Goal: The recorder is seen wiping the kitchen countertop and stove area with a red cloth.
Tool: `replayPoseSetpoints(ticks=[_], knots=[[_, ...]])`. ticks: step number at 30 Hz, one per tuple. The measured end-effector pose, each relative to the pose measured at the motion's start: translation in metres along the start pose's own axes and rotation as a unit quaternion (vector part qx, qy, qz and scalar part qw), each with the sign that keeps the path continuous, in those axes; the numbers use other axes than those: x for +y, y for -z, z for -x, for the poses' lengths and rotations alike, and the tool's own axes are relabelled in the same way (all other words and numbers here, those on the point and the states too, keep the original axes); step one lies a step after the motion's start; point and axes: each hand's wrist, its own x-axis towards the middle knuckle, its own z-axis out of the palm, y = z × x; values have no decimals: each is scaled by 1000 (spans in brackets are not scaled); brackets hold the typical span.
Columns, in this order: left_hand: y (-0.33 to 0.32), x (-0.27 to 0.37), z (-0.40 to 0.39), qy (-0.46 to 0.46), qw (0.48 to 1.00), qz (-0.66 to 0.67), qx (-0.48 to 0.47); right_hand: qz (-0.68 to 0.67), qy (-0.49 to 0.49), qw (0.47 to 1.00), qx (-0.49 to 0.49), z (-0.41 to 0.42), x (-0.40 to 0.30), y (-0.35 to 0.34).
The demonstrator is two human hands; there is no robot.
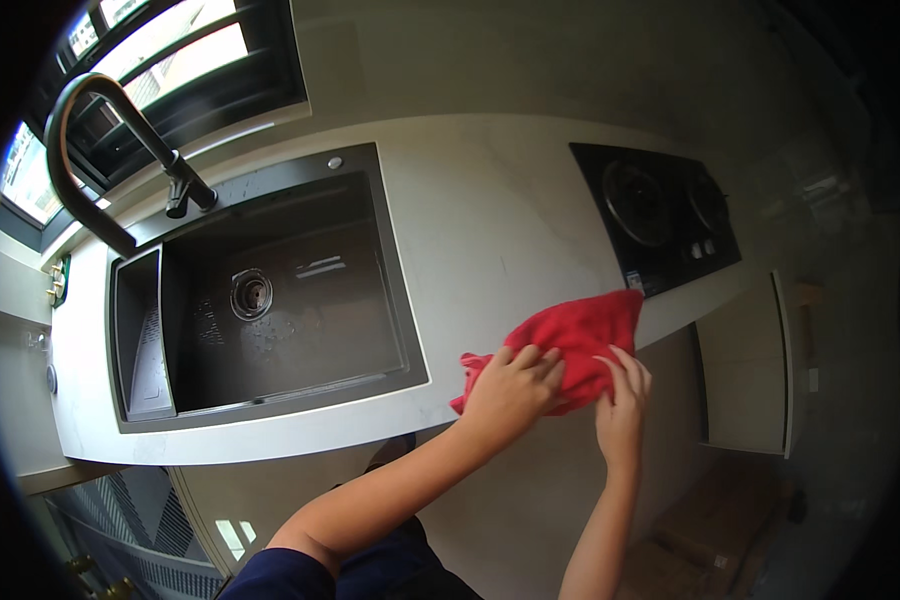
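Note:
A crumpled red cloth [581,334] lies at the front edge of the pale countertop [487,225], between the sink and the hob. My left hand [517,379] is on its left part, fingers bent into the fabric. On the cloth's right side, my right hand [624,390] holds its lower edge with curled fingers. Part of the cloth hangs past the counter's edge, and the hands hide some of it.
A dark sink [292,300] with a tall black faucet [112,90] is at the left, wet around its drain [252,295]. The black two-burner hob [660,217] is at the right. An open drawer or cabinet door [746,367] juts out below it.

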Motion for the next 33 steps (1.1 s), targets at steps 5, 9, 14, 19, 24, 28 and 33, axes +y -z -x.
replayPoseSetpoints(ticks=[5, 9, 14, 19, 24, 28, 33], knots=[[-88, -66, 26, 135, 989, -15, -58, 125, 132, 951, -251, -46, 63, -111], [-77, -113, -16, 197, 980, 1, -20, 113, 154, 947, -257, -116, 54, -139], [-59, -215, -87, 182, 982, -43, -1, 191, 205, 918, -279, -230, 30, -179], [-43, -307, -148, 172, 983, -68, 17, 145, 218, 936, -234, -313, 20, -243], [-33, -374, -194, 143, 977, -148, 63, 149, 222, 944, -190, -379, -6, -293], [-40, -382, -210, 132, 966, -199, 96, 130, 235, 951, -153, -416, -1, -312], [-57, -385, -233, 236, 925, -252, 160, 102, 256, 949, -151, -433, 3, -313]])
